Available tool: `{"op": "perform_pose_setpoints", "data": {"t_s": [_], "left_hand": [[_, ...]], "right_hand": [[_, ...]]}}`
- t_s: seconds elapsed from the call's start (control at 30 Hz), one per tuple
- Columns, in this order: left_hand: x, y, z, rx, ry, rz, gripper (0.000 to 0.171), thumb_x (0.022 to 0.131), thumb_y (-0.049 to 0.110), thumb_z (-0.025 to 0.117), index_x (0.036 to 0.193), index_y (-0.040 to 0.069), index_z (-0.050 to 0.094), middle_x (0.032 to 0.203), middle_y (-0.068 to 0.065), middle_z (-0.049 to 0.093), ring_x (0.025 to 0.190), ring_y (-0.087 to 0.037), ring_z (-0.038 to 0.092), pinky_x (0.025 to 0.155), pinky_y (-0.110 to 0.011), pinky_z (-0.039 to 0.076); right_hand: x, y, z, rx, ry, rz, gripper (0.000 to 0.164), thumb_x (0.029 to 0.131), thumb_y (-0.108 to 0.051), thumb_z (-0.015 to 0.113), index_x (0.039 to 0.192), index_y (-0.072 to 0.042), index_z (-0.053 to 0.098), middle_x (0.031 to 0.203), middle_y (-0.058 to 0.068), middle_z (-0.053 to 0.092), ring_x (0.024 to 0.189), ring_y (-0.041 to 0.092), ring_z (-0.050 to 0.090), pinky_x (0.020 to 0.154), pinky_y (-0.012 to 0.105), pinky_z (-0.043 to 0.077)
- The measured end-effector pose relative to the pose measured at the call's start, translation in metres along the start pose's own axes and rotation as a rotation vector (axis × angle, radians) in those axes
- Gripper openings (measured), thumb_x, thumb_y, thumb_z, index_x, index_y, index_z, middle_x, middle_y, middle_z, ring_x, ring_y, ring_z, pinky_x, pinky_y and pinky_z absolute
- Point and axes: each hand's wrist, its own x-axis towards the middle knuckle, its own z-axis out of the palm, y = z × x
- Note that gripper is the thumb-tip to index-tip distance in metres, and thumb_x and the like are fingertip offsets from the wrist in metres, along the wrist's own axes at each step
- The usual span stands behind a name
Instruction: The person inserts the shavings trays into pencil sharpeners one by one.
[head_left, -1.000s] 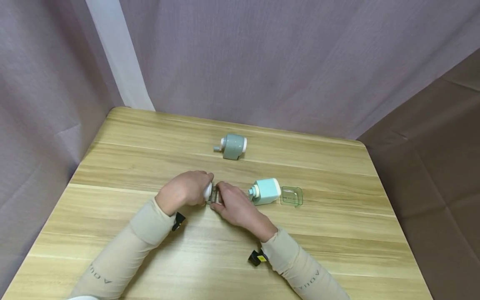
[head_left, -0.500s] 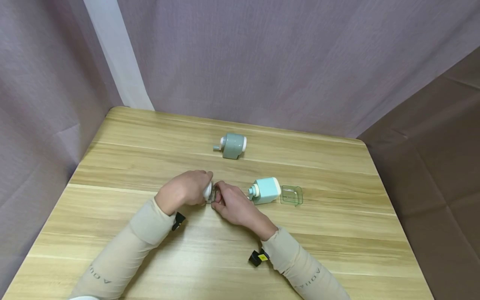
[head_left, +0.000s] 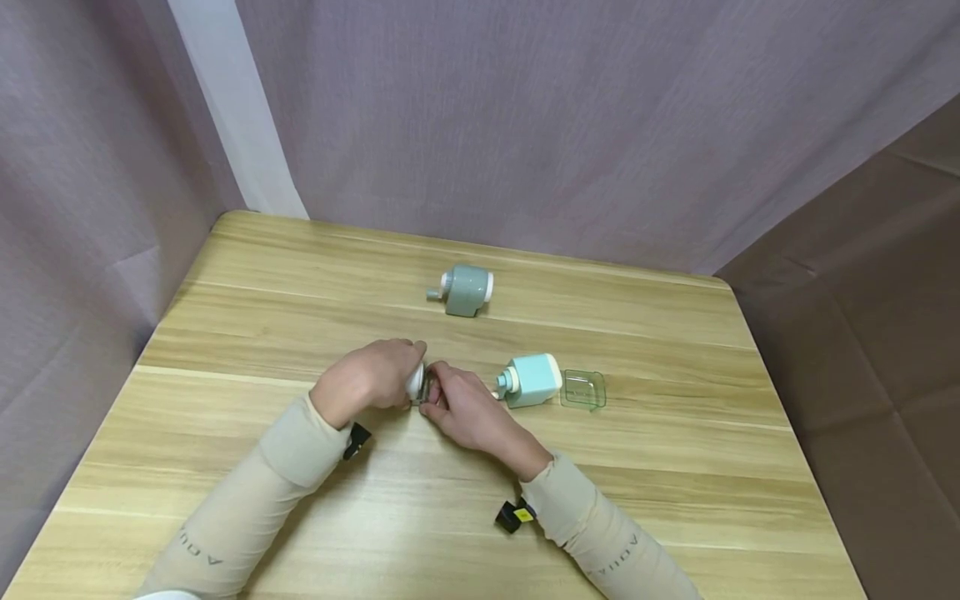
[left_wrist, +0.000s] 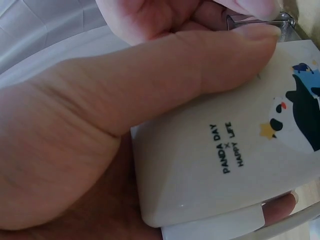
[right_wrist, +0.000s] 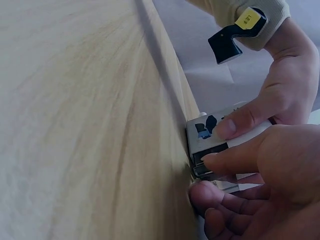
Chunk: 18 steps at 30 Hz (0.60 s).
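Note:
My left hand (head_left: pixel 375 375) grips a white pencil sharpener (left_wrist: pixel 190 175) with a panda print and the words "PANDA DAY X HAPPY LIFE". In the left wrist view its thumb lies along the printed side. A clear shavings drawer (head_left: pixel 425 390) sits at the sharpener's right end, partly covered by fingers. My right hand (head_left: pixel 476 410) pinches this drawer between thumb and fingers; in the right wrist view the thumb (right_wrist: pixel 235 160) is at the drawer's edge, close against the sharpener. How deep the drawer sits in the body I cannot tell.
Right of my hands a light blue crank pencil sharpener (head_left: pixel 534 381) lies on its side on the wooden table (head_left: pixel 300 292). Beside it is a clear green drawer (head_left: pixel 584 390). A grey-green crank sharpener (head_left: pixel 467 292) lies farther back. Curtains (head_left: pixel 525 125) hang behind the table.
Less of the clear drawer shows between my hands than a second ago, and my right fingers have shifted slightly on it. My left hand has stayed almost still. The other sharpeners have not moved.

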Motion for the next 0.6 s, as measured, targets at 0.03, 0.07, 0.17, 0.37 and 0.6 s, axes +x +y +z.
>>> {"op": "perform_pose_setpoints", "data": {"t_s": [0.03,0.07,0.17,0.37,0.6], "left_hand": [[0.0000,0.0001,0.0000,0.001,0.000,0.000,0.068,0.077,0.010,0.087,0.133,-0.002,0.052,0.117,-0.018,0.066,0.098,-0.029,0.064,0.090,-0.044,0.058],[0.0001,0.0002,-0.0001,0.001,0.001,-0.001,0.067,0.077,0.010,0.087,0.133,-0.002,0.052,0.117,-0.018,0.066,0.098,-0.029,0.064,0.090,-0.044,0.058],[0.0004,0.0003,0.0000,0.000,-0.002,-0.005,0.067,0.077,0.009,0.086,0.133,-0.002,0.052,0.116,-0.018,0.066,0.099,-0.028,0.064,0.090,-0.043,0.058],[0.0010,0.0002,0.0002,-0.002,-0.013,-0.014,0.072,0.078,0.008,0.085,0.139,-0.004,0.049,0.119,-0.019,0.066,0.101,-0.028,0.064,0.093,-0.043,0.058],[0.0013,-0.0002,0.0003,-0.010,-0.020,-0.011,0.076,0.078,0.005,0.085,0.142,-0.005,0.046,0.120,-0.019,0.066,0.102,-0.028,0.063,0.095,-0.044,0.057]], "right_hand": [[0.0001,0.0001,0.0005,0.003,0.002,-0.001,0.027,0.093,-0.020,0.075,0.111,-0.010,0.057,0.086,-0.003,0.060,0.075,0.012,0.056,0.065,0.026,0.050],[0.0001,0.0001,0.0009,0.004,0.004,-0.004,0.027,0.093,-0.020,0.075,0.111,-0.010,0.057,0.086,-0.003,0.060,0.075,0.011,0.056,0.065,0.026,0.050],[0.0001,0.0000,0.0025,0.007,0.011,-0.015,0.027,0.093,-0.020,0.074,0.111,-0.011,0.056,0.087,-0.002,0.061,0.076,0.011,0.056,0.066,0.026,0.051],[0.0007,0.0001,0.0049,0.024,0.028,-0.049,0.028,0.094,-0.020,0.073,0.114,-0.010,0.056,0.088,0.000,0.062,0.076,0.011,0.055,0.066,0.027,0.050],[0.0023,0.0010,0.0074,0.051,0.028,-0.047,0.032,0.095,-0.021,0.073,0.119,-0.009,0.056,0.085,-0.004,0.060,0.075,0.010,0.056,0.066,0.026,0.051]]}}
